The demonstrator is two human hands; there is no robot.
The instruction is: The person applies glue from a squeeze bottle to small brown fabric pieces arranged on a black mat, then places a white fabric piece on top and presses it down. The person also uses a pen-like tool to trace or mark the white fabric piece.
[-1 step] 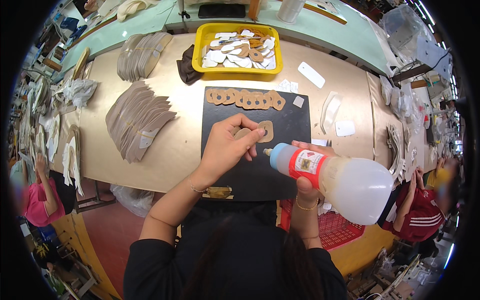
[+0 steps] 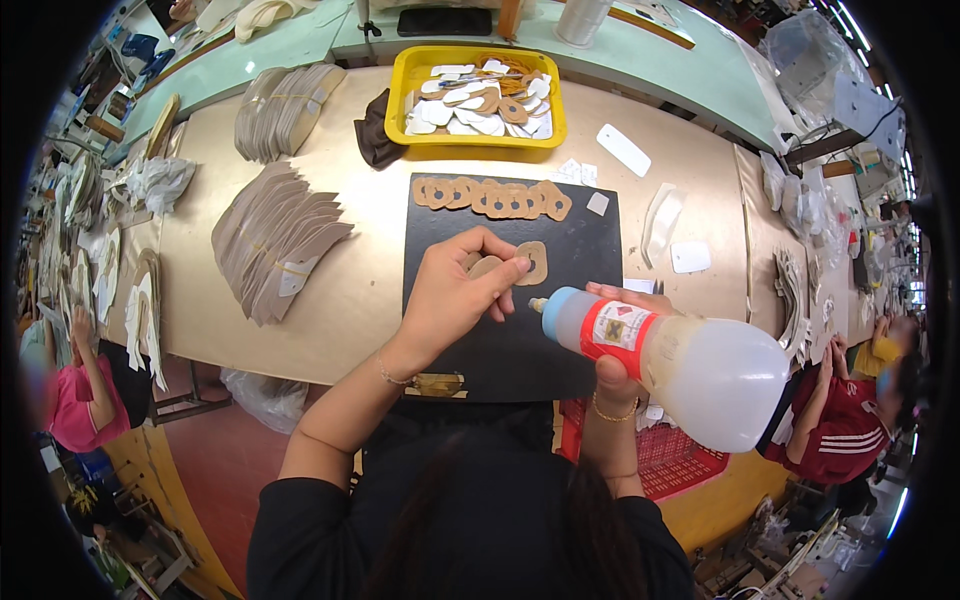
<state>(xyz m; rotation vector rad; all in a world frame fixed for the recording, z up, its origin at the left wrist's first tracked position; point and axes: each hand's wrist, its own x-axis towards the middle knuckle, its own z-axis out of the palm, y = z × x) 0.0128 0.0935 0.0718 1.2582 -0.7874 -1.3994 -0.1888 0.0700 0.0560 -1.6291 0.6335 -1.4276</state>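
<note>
Right hand (image 2: pixel 622 345): wrapped tight round a glue bottle (image 2: pixel 670 352) held on its side, blue nozzle aimed left toward the mat's middle
Left hand (image 2: pixel 462 285): fingers bunched together, pinning a small tan piece (image 2: pixel 533 262) flat on the black mat (image 2: pixel 510 290)
Piece: brown, with a hole in it, lying on the mat just beyond the fingertips
Risk: with the nozzle so close to the pinning fingers, a hard squeeze could likely put glue on skin or mat; a slack press might let the piece slide
Row (image 2: pixel 490 195): more tan pieces overlapped along the mat's far edge
Stack (image 2: pixel 275 240): grey cut shapes fanned out to the left on the worktop (image 2: pixel 350 300)
Tray (image 2: pixel 478 98): yellow, farthest off, holding white and brown pieces
</note>
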